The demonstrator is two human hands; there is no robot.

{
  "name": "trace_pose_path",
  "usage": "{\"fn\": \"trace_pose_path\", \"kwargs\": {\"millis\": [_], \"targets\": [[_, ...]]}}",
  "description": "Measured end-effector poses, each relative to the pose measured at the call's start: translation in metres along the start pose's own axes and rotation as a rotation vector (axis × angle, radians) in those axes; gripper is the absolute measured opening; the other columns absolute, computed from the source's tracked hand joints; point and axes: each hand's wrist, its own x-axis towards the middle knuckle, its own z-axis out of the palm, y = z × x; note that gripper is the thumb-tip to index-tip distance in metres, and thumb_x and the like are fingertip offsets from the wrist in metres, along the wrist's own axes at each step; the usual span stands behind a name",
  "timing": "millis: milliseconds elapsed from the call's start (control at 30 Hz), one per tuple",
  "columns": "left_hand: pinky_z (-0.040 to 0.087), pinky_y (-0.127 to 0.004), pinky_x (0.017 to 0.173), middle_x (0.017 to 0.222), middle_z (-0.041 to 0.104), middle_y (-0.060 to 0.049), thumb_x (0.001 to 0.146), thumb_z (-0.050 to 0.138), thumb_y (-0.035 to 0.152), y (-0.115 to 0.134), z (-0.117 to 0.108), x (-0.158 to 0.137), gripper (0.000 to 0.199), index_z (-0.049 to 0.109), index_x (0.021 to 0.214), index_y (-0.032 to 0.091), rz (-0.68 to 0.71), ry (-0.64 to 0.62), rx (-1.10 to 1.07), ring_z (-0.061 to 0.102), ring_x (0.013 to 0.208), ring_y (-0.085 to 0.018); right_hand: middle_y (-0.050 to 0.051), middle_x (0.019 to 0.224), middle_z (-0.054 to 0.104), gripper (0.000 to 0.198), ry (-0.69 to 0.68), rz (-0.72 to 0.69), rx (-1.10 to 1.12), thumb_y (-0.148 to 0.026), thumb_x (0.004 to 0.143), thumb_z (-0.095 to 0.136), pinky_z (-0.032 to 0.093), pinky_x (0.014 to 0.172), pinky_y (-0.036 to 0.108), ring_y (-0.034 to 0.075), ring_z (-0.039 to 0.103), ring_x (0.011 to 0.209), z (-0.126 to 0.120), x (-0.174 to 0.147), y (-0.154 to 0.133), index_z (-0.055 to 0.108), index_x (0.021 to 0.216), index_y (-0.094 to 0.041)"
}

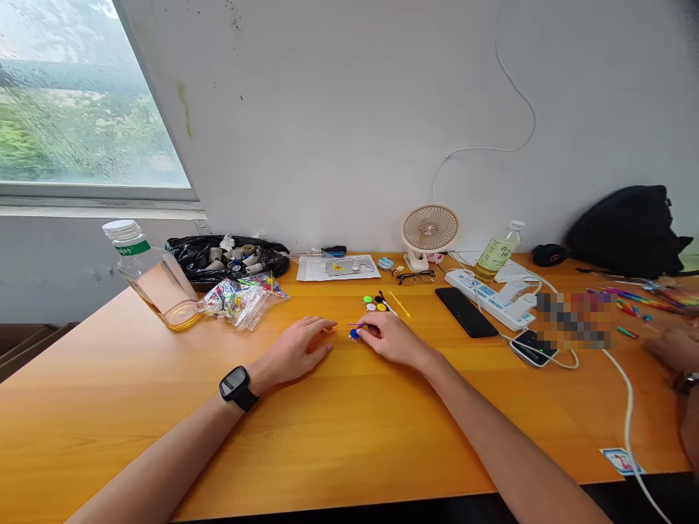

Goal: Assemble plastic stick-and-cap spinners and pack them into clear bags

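My right hand [390, 336] is closed in a pinch over the table, its fingertips on a small round blue piece [354, 334]. A thin dark stick-like bit [352, 324] pokes out leftward by the same fingers; its far end is hidden. My left hand [299, 349] lies open to the left, thumb and fingers apart, with nothing between them. Just beyond my right hand are small green, white, yellow and black round pieces [368, 299]. Next to them lie a yellow stick [400, 304] and a white stick with a dark tip [389, 306].
At left stand a large tilted-looking bottle [164, 284], a bag of colourful parts [240, 300] and a black bag of waste [229, 256]. A fan [430, 231], glasses [415, 278], phone [466, 311] and power strip [491, 300] are beyond. Another person's hand [669, 349] is at right.
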Motion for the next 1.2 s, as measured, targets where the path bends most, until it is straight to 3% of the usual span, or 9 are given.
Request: {"fn": "trace_pose_path", "kwargs": {"millis": [67,200,400,533,733,1000,1200], "targets": [[0.055,-0.042,0.104,0.127,0.073,-0.008,0.101,0.062,0.033,0.000,0.003,0.000,0.037,0.063,0.137,0.026,-0.021,0.021,-0.057,0.069,0.116,-0.026,0.004,0.086,0.074,0.020,-0.029,-0.026,0.001,-0.031,0.100,0.065,0.047,0.073,0.031,0.019,0.063,0.078,0.004,-0.002,-0.003,0.082,0.109,-0.025],[0.059,-0.034,0.091,0.122,0.075,-0.008,0.103,0.062,0.043,0.002,0.009,0.001,0.038,0.064,0.136,0.025,-0.073,0.091,-0.242,0.071,0.105,-0.022,0.006,0.097,0.069,0.028,0.006,-0.095,0.106,-0.029,0.104,0.058,0.049,0.082,0.031,0.020,0.063,0.089,0.009,-0.002,-0.012,0.079,0.122,-0.025],[0.058,-0.031,0.083,0.107,0.081,-0.006,0.103,0.061,0.042,0.008,0.010,0.005,0.028,0.077,0.116,0.023,-0.110,0.194,-0.322,0.073,0.091,-0.020,0.007,0.104,0.063,0.036,0.031,-0.105,0.283,-0.028,0.109,0.045,0.054,0.084,0.031,0.018,0.063,0.092,0.015,0.002,-0.014,0.074,0.130,-0.025],[0.059,-0.034,0.083,0.105,0.083,-0.006,0.100,0.064,0.043,0.003,0.010,0.006,0.028,0.082,0.107,0.022,-0.190,0.245,-0.348,0.076,0.092,-0.024,0.006,0.105,0.068,0.027,0.090,-0.056,0.371,-0.031,0.104,0.056,0.055,0.085,0.032,0.019,0.066,0.095,0.018,0.004,-0.013,0.074,0.122,-0.023],[0.061,-0.034,0.084,0.105,0.083,-0.007,0.097,0.068,0.043,-0.001,0.011,0.008,0.029,0.081,0.109,0.021,-0.217,0.210,-0.429,0.076,0.092,-0.024,0.005,0.094,0.074,0.011,0.103,-0.005,0.396,-0.027,0.096,0.068,0.053,0.079,0.030,0.019,0.067,0.088,0.018,0.006,-0.006,0.075,0.096,-0.019],[0.057,-0.031,0.069,0.091,0.081,-0.008,0.094,0.069,0.043,-0.008,0.014,0.008,0.028,0.081,0.101,0.018,-0.242,0.170,-0.388,0.072,0.077,-0.021,0.005,0.093,0.071,0.011,0.103,-0.085,0.307,-0.025,0.096,0.070,0.050,0.076,0.029,0.018,0.066,0.086,0.027,0.005,-0.001,0.079,0.093,-0.020],[0.054,-0.029,0.066,0.085,0.079,-0.006,0.095,0.065,0.042,-0.003,0.013,0.007,0.026,0.078,0.095,0.019,-0.227,0.167,-0.339,0.070,0.075,-0.020,0.005,0.094,0.069,0.016,0.070,-0.125,0.186,-0.030,0.099,0.068,0.048,0.072,0.029,0.018,0.064,0.083,0.023,0.001,-0.007,0.080,0.093,-0.023]]}}
